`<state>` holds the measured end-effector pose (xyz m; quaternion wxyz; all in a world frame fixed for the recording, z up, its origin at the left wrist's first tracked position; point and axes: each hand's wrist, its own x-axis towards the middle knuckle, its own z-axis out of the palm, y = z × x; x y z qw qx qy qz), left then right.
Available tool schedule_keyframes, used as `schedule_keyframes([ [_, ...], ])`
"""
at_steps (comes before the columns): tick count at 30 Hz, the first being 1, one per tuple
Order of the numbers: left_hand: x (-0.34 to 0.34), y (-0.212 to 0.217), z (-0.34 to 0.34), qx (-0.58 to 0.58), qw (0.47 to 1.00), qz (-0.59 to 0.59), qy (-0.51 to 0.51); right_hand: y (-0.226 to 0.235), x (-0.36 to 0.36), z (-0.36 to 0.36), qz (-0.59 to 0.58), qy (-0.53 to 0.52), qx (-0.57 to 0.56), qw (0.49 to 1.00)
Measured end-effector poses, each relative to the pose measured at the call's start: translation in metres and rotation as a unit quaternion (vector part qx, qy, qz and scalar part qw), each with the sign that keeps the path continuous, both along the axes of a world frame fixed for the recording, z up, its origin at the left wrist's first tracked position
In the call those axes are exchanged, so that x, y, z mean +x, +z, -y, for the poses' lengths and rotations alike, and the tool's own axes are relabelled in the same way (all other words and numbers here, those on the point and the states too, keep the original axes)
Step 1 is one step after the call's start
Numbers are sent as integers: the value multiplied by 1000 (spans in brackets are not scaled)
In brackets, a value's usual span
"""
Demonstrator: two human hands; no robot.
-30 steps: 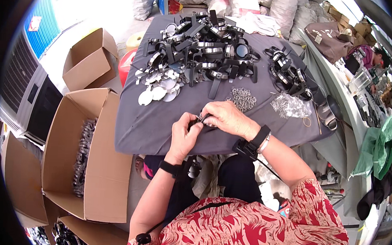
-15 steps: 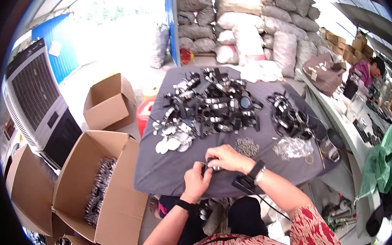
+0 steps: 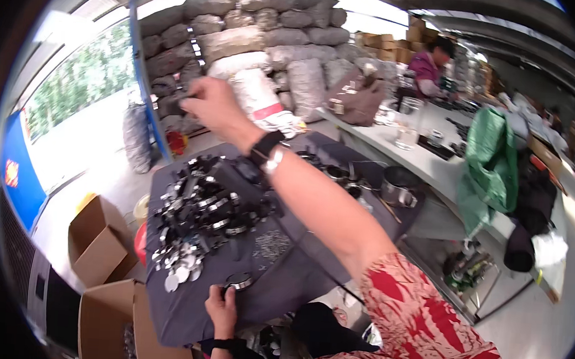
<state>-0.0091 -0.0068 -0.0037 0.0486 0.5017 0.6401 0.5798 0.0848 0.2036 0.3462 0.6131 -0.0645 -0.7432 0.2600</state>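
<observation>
My left hand is at the front edge of the grey-clothed table, its fingers closed on a round black ring-shaped part with a silvery band. My right hand is lifted high over the far side of the table, fingers pinched together. Whether anything is between those fingertips is too small to make out. Below that arm lies a large heap of black parts with silvery bands. Flat silvery discs spread along its near left side, and a patch of tiny metal pieces lies to the right.
A metal mug stands at the table's right corner, near a thin stick. Open cardboard boxes are on the floor at left. Stacked sacks line the back. A person works at a white table on the right.
My right hand has left the left hand and swung up and away over the table. My left hand keeps the round part. The whole view has turned to the right.
</observation>
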Motion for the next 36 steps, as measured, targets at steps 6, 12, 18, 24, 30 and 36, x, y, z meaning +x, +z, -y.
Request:
schedule_keyframes([
  [6, 7, 7, -1, 20, 998, -63, 5, 2, 1, 4, -40, -42, 10, 998],
  [12, 5, 1, 2, 29, 997, -64, 10, -142, 48, 43, 146, -46, 5, 988],
  [18, 8, 12, 8, -20, 999, -32, 10, -299, 124, 45, 238, -161, -156, 945],
  [24, 8, 6, -5, -10, 996, -90, -8, -350, 182, 45, 170, -252, -295, 906],
  [30, -20, -3, -13, -120, 987, 100, -32, -350, 170, 55, 199, -248, -235, 918],
  [36, 1, 6, -6, -104, 966, 202, -123, -355, 174, 51, 178, -240, -220, 929],
])
